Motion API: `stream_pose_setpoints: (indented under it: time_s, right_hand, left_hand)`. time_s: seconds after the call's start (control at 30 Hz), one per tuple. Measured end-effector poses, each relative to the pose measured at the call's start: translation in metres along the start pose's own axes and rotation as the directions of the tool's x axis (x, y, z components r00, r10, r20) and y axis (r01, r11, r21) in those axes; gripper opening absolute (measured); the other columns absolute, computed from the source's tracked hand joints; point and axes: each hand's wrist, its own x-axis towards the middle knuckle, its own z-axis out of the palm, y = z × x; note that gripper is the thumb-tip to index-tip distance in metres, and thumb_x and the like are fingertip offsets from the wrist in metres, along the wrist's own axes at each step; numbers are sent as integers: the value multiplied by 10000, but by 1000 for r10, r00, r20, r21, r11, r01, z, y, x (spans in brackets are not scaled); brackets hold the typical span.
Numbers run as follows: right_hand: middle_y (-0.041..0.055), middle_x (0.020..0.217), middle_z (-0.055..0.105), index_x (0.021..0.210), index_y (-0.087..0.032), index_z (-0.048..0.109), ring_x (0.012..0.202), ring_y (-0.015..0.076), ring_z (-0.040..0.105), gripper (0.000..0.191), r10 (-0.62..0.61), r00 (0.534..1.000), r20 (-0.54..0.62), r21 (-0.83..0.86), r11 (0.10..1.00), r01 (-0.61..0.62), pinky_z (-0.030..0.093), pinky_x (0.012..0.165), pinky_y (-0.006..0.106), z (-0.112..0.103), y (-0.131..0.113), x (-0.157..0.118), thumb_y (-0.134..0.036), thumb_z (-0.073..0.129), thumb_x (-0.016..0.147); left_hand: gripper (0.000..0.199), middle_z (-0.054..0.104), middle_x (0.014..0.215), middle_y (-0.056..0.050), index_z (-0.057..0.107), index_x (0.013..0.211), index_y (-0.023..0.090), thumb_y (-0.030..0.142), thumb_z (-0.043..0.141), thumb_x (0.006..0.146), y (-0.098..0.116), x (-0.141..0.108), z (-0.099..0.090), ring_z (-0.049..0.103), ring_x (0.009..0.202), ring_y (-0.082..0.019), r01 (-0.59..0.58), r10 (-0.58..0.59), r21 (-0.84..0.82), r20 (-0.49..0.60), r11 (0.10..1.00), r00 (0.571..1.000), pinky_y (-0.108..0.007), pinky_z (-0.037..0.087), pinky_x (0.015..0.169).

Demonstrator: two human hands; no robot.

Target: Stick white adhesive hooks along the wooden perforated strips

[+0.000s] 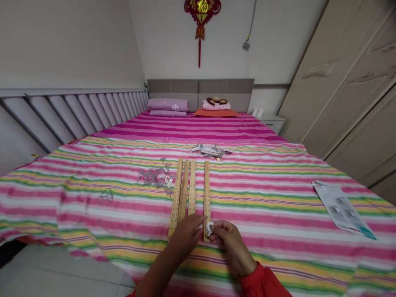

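Note:
Near the front of the bed, my right hand [228,238] pinches a small white piece [209,227], whose exact kind is too small to make out. It sits over the near end of a long wooden strip with holes [207,194]. My left hand [189,232] is at the left edge of that strip, thumb and fingers drawn close together; whatever is between them is hidden. To its left lie more perforated wooden strips [192,185], side by side and lengthwise, their near ends partly covered by my left hand.
Small clear plastic scraps [157,176] are scattered left of the strips. Beyond them lies a pile of plastic packets [208,151]. A white package [343,208] rests on the right, and a thin tangled loop [106,195] on the left. Striped cloth [272,231] covers the bed.

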Motion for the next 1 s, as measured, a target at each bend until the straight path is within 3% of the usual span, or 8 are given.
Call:
stream_pose_setpoints:
  time_s: [0.17,0.43,0.63,0.8,1.0]
  right_hand:
    - [22,461,667,629,-159,618,378,107,568,339,-12,1000,-9,-39,999,11,427,397,190,-1,4,4,-332,845,446]
    - [22,466,665,605,-162,617,410,144,608,343,-43,999,15,-118,992,44,481,438,234,-4,2,7,-398,833,480]
    - [10,465,657,593,-169,621,430,158,620,337,-34,999,26,-162,986,38,495,461,255,-5,3,12,-413,829,488]
    - [-3,461,650,592,-176,612,434,158,619,327,-27,999,20,-179,983,30,488,461,253,-7,6,15,-411,816,495]
    - [-8,440,635,579,-173,608,398,140,586,303,-36,999,16,-208,977,38,458,431,241,-8,6,18,-399,795,502]
  left_hand:
    - [393,689,1037,-62,618,1117,205,106,504,754,-8,-6,11,619,965,-198,-49,53,52,-77,997,996,-360,492,879]
    - [415,691,995,-63,623,1052,213,78,568,664,-5,-11,18,612,935,-225,-96,119,153,-153,984,981,-404,478,862]
    - [417,668,1091,-66,644,1037,230,185,681,623,-3,-13,19,573,1030,-262,-90,111,166,-121,982,986,-446,439,923]
    - [418,659,1137,-42,657,1072,293,226,711,663,3,-14,20,548,1087,-278,-48,70,222,-90,974,993,-464,408,936]
    - [412,659,1150,-48,645,1111,277,270,708,703,6,-13,19,541,1105,-280,-39,48,295,-23,955,999,-462,393,947]
